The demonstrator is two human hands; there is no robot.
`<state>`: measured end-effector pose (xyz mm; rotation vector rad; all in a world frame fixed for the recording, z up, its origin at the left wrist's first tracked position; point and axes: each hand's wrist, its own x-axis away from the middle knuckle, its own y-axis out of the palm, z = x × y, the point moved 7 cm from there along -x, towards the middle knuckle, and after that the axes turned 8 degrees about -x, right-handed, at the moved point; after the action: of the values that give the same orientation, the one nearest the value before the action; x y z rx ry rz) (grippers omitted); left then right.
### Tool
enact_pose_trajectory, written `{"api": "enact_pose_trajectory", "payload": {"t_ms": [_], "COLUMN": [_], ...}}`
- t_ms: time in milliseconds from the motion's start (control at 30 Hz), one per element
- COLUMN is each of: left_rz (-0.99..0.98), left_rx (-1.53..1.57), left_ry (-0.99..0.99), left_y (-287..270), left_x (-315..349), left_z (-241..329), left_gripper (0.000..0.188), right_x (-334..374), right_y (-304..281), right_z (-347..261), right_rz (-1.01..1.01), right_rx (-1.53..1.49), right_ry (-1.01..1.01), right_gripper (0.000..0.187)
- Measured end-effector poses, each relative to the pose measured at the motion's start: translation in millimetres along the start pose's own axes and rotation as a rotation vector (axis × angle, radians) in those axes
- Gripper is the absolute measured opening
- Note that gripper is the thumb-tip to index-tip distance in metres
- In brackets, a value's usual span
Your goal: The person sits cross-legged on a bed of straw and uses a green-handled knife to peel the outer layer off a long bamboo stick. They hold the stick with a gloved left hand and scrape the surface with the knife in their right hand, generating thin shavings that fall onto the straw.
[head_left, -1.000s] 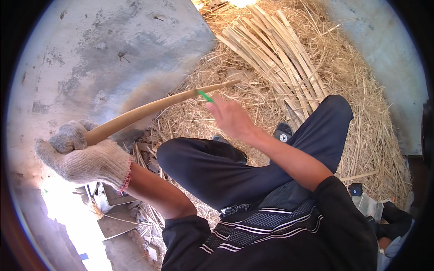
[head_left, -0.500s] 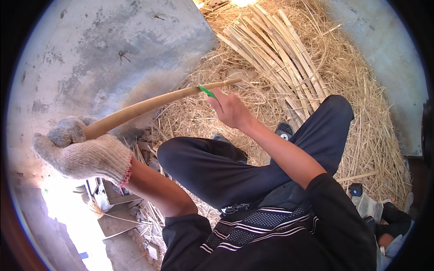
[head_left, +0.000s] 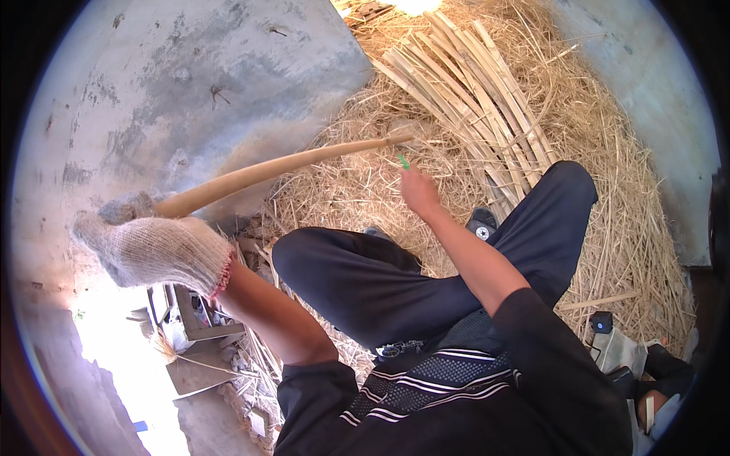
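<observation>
My left hand, in a whitish knitted glove with a red-edged cuff, is closed around the thick end of a long tan bamboo strip. The strip reaches up and to the right, tapering to a thin far end above the straw. My bare right hand is closed on a small bright green tool. Only part of that tool shows, so its kind is unclear. It sits just below the strip's far end, apart from it.
A bundle of long split bamboo strips lies on the straw beyond my right knee. A pale wall rises at left. A dark frame stands below my left forearm. Another person's arm shows at lower right.
My right hand has moved to the right along the strip, and the green tool has come off its surface. The gloved left hand and strip have shifted slightly right.
</observation>
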<state>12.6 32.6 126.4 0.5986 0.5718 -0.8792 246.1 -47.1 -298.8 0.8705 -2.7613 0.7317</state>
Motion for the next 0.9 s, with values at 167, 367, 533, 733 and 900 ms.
{"api": "enact_pose_trajectory", "payload": {"t_ms": [167,367,533,733,900], "left_rz": [-0.067,-0.081,-0.067,-0.258,-0.127], "left_rx": [-0.166,-0.197,0.172,0.422,0.387], "left_ry": [0.102,0.107,-0.095,-0.036,-0.099], "left_y": [-4.4,10.9,4.7,18.0,9.7], "left_x": [-5.6,5.6,6.2,5.3,17.6], "left_z": [-5.5,8.4,5.8,4.2,10.8], "left_gripper": [0.03,0.026,0.035,0.041,0.032], "right_x": [-10.9,-2.9,85.3,79.0,121.8], "right_y": [3.1,-13.8,-31.9,-33.3,-47.5], "right_z": [28.4,-45.2,-160.6,-124.1,-175.8], "right_rz": [0.023,0.068,-0.097,-0.086,-0.142], "right_rx": [0.276,-0.091,-0.29,-0.15,-0.171], "right_ry": [-0.02,-0.197,-0.831,-0.45,-0.684], "right_gripper": [0.038,0.042,0.036,0.031,0.027]}}
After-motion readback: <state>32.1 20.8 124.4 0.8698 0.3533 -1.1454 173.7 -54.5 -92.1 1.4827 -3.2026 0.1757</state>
